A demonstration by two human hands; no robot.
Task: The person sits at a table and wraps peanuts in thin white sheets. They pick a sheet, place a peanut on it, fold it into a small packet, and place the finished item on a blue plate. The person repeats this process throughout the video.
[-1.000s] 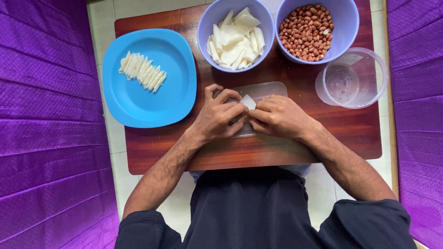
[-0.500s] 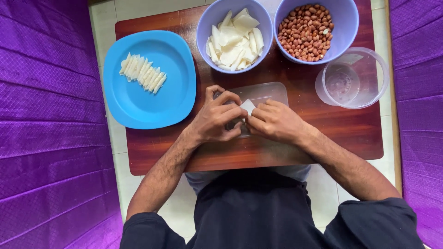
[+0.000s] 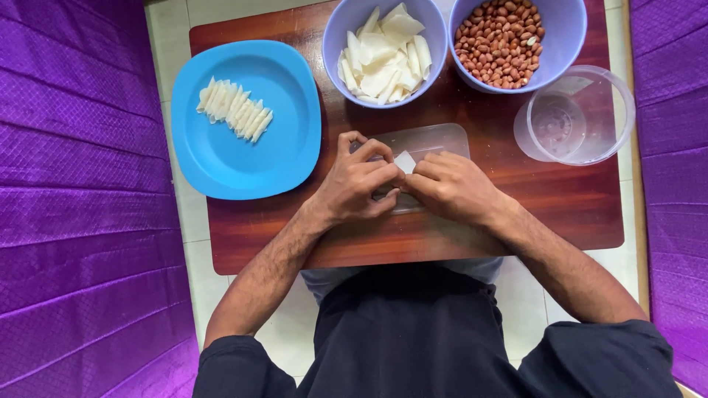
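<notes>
My left hand [image 3: 361, 179] and my right hand [image 3: 451, 186] meet over a clear plastic sheet [image 3: 442, 141] on the brown wooden table [image 3: 560, 206]. Together their fingertips pinch a small white wrapper piece [image 3: 404, 161]. Beyond my hands stands a lilac bowl [image 3: 338, 38] heaped with white wrapper pieces. To its right is a second lilac bowl [image 3: 564, 33] full of peanuts. On the left, a blue plate [image 3: 251, 162] carries a row of several folded white pieces [image 3: 234, 110].
A clear plastic container [image 3: 579, 118] stands at the right of the table, with nothing visible inside. Purple quilted cloth [image 3: 81, 206] borders both sides. White tiled floor [image 3: 171, 44] shows around the table. My dark clothing fills the bottom.
My hands have stayed together over the plastic sheet, with only small finger shifts on the white piece. Nothing else has moved.
</notes>
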